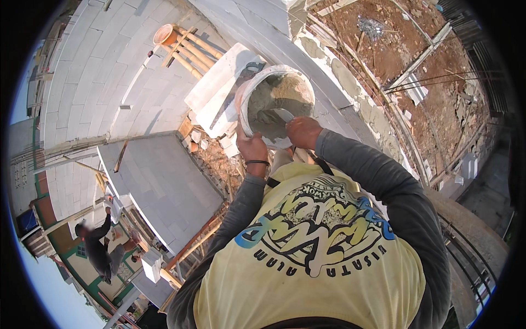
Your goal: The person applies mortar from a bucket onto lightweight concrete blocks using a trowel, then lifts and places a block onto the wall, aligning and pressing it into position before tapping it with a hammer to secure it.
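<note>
A round white bucket (pixel 245 104), tilted so its mouth faces me, holds wet grey mortar (pixel 267 125). My left hand (pixel 252 147) is closed on the bucket's near left rim, a dark band around its wrist. Inside the bucket's right side, my right hand (pixel 303 132) is wrapped around the handle of a trowel (pixel 284 114). The trowel's metal blade lies in the mortar, and the handle is mostly hidden by my fingers. Beside the bucket on the left are pale blocks (pixel 213 90) with a dark tool on top, its kind unclear.
Bamboo poles (pixel 192 52) and an orange bucket (pixel 164 35) stand beyond the blocks. Light block walls (pixel 90 71) rise at left. A mortar-smeared wall edge (pixel 350 79) drops toward rubble-strewn soil (pixel 394 55) at right. Another person (pixel 98 247) works at lower left.
</note>
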The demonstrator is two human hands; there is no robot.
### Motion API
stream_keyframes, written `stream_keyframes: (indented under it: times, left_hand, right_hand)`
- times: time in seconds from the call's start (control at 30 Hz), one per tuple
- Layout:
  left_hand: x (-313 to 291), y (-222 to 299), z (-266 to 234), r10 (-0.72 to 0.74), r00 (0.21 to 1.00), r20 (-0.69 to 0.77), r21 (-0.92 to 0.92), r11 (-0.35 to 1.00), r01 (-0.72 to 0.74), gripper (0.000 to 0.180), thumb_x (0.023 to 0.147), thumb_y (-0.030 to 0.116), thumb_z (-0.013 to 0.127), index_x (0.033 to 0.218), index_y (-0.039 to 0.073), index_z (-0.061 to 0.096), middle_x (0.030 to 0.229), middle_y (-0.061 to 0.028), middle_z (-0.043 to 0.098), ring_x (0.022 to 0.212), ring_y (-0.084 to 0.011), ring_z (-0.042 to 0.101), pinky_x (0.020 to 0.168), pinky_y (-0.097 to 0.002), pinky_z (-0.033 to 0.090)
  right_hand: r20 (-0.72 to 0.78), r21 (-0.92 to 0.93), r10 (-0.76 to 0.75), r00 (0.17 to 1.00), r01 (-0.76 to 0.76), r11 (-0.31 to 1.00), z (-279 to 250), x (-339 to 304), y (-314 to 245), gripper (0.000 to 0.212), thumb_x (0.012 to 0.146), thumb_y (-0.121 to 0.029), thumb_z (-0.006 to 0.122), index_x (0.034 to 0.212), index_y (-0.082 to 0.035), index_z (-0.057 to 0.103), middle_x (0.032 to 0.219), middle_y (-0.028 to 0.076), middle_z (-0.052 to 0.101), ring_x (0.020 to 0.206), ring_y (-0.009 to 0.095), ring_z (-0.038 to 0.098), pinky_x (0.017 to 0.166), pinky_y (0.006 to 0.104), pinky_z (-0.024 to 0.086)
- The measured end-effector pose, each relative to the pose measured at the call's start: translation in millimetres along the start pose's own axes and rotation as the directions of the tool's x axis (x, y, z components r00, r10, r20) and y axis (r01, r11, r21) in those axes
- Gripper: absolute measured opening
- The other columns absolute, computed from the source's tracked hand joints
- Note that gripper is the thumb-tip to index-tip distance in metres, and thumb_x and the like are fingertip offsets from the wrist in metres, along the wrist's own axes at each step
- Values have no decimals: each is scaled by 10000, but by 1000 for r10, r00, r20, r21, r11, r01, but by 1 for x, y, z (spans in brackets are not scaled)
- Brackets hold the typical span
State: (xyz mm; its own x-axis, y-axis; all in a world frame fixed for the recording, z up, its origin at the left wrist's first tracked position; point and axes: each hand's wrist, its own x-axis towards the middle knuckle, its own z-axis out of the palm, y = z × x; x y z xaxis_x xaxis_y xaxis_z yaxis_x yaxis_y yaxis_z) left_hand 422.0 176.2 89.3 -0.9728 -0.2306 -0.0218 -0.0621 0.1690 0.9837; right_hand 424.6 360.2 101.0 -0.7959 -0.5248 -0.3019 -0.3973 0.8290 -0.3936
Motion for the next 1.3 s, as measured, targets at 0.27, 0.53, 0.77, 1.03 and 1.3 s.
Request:
stream_keyframes:
  times: [0.27, 0.53, 0.77, 1.03, 1.3]
  left_hand:
    - [-14, 4, 5, -113, 993, 40, 45, 993, 112, 623, 700, -133, 479, 1313, -26, 518, 1192, -108, 608, 1081, -206, 590, 944, -309, 452]
    - [-7, 3, 8, -72, 996, 49, -10, 997, 73, 617, 698, -154, 461, 1301, -34, 514, 1182, -106, 609, 1071, -212, 594, 939, -302, 453]
    - [3, 11, 27, -117, 991, 71, -200, 971, 129, 554, 705, -100, 528, 1252, -23, 565, 1147, -119, 643, 1046, -217, 615, 942, -325, 462]
    - [14, -27, 14, -79, 997, -13, -236, 969, 74, 553, 689, -108, 515, 1231, -21, 585, 1119, -121, 669, 1029, -215, 636, 942, -327, 468]
    - [10, -29, 0, -188, 980, -70, -217, 961, 169, 604, 681, -111, 515, 1278, -25, 548, 1154, -140, 655, 1049, -239, 632, 958, -336, 462]
  right_hand:
    - [249, 662, 91, 964, -238, 711, -44, -65, 7, 370, 960, -316, 528, 948, 22, 679, 824, 194, 670, 838, 348, 647, 812, 414, 497]
    - [82, 770, 164, 983, -166, 616, -36, -87, 10, 407, 939, -405, 562, 998, -23, 690, 1008, 192, 650, 915, 341, 619, 855, 412, 471]
    - [99, 693, 348, 932, -316, 648, -92, -136, 25, 489, 901, -425, 639, 1146, -2, 624, 1035, 248, 609, 913, 365, 614, 858, 414, 471]
    - [-211, 75, 330, 920, -321, 944, -261, -169, 71, 384, 865, -339, 698, 1086, -30, 648, 965, 151, 642, 862, 294, 625, 789, 397, 498]
    - [215, -255, 628, 748, -578, 775, -405, -40, 81, 298, 821, -232, 686, 879, 60, 685, 741, 180, 672, 622, 241, 661, 588, 390, 519]
